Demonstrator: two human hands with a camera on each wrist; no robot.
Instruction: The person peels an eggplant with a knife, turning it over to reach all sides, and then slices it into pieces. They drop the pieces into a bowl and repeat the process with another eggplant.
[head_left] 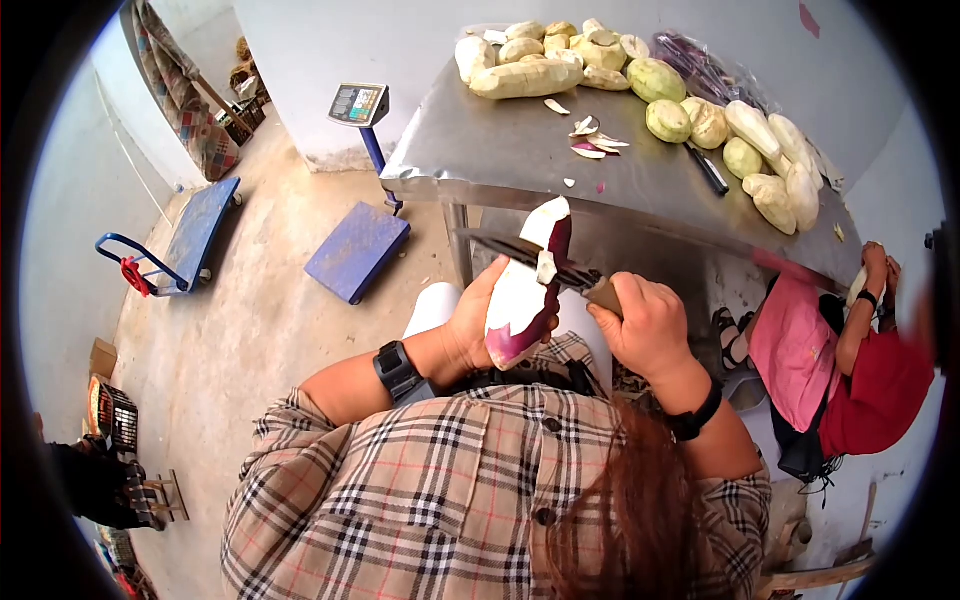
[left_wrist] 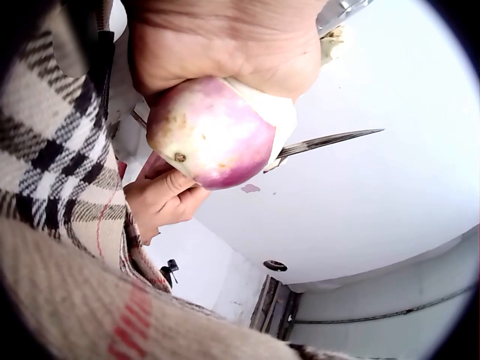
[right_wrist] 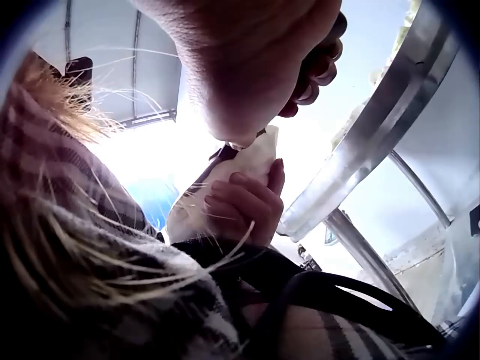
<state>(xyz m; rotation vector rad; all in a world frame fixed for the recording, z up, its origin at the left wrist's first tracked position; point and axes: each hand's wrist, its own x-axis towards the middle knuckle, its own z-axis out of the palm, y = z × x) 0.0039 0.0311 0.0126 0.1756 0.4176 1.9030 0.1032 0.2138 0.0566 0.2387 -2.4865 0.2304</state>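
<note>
My left hand (head_left: 476, 318) holds a long eggplant (head_left: 513, 300) upright, fingers wrapped round its lower part. Most of its side facing me is white flesh; purple skin stays along the right edge and at the bottom end. In the left wrist view the eggplant's rounded pinkish-purple end (left_wrist: 214, 135) shows below the palm. My right hand (head_left: 645, 322) grips the light handle of a knife (head_left: 520, 248), its dark blade lying across the upper part of the eggplant. A small pale peeling (head_left: 546, 267) sits by the blade. The right wrist view hides most of the knife behind the right hand.
A metal table (head_left: 440, 140) ahead bears several peeled eggplants (head_left: 528, 78), loose peelings (head_left: 597, 140), a black-handled tool (head_left: 708, 170) and a plastic bag (head_left: 705, 65). A scale (head_left: 358, 250) and a blue cart (head_left: 200, 230) stand left. Another person (head_left: 850, 370) works at right.
</note>
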